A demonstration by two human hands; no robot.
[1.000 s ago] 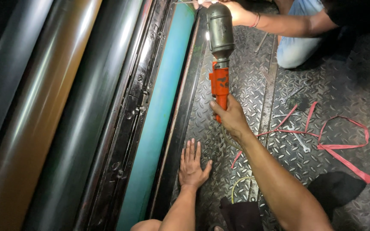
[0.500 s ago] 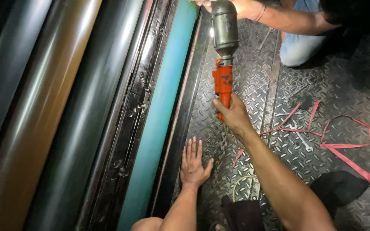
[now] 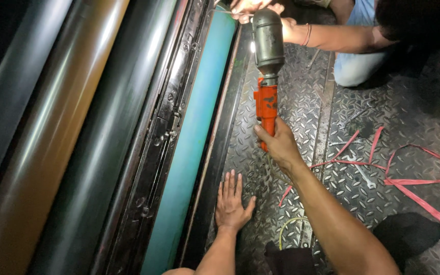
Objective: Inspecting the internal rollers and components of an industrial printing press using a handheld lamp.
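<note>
The orange-handled tool (image 3: 267, 76) is gripped by the right hand (image 3: 277, 145) beside the teal roller (image 3: 194, 137); the left hand (image 3: 231, 201) lies open, flat on the floor plate (image 3: 383, 198). Steady aim seems needed next.

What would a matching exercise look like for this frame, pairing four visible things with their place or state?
Things:
1. left hand
2. right hand
3. red plastic strap
4. teal cylindrical roller

Places or states:
A. lies in loops on the floor
B. grips the orange-handled power tool
C. runs lengthwise inside the machine
D. rests flat on the metal tread-plate floor

Pairs: 1-D, 2-B, 3-A, 4-C
</note>
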